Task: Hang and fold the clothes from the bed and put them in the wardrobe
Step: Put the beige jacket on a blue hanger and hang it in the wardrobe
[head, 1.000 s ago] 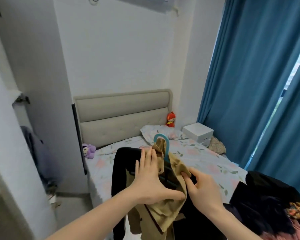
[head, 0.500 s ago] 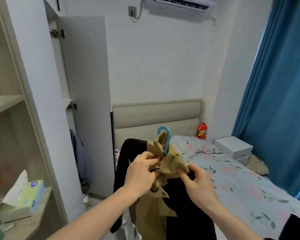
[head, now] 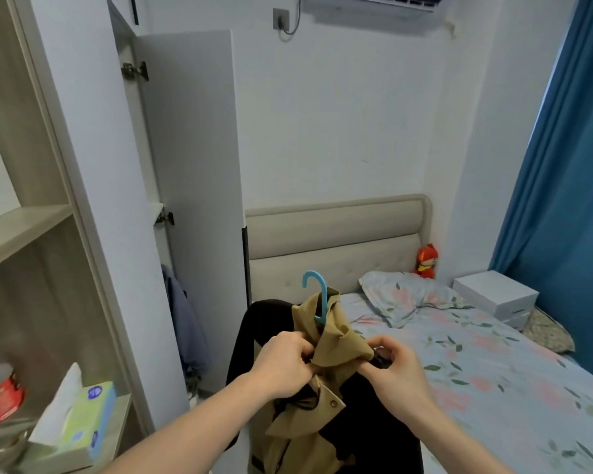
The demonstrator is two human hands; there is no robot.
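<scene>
The person stands between the bed (head: 493, 371) and the open wardrobe (head: 93, 200), holding a tan coat (head: 329, 340) with a black lining on a blue hanger (head: 317, 295) out in front of the chest. Both hands are at the collar. The left hand (head: 283, 362) has its fingers curled into the tan fabric just beside the hanger's neck. The right hand (head: 396, 366) pinches the other side of the collar, with a dark bit of the hanger's shoulder or the lining showing between its fingers; which of the two cannot be told.

The step in hand appears to be seating the coat squarely on the hanger before it goes onto the rail. The collar is bunched high around the hook, so it probably needs pulling down and outward on both sides at once, until the fabric sits evenly over each shoulder of the hanger. Uneven tugging could slide one shoulder off and let the coat slip. The hook should stay clear of cloth, since it has to catch the rail. One hand then likely has to take the hook while the other steadies the hanging body of the coat. The open wardrobe door (head: 189, 165) leaves a gap where a blue-grey garment (head: 182, 323) already hangs.
</scene>
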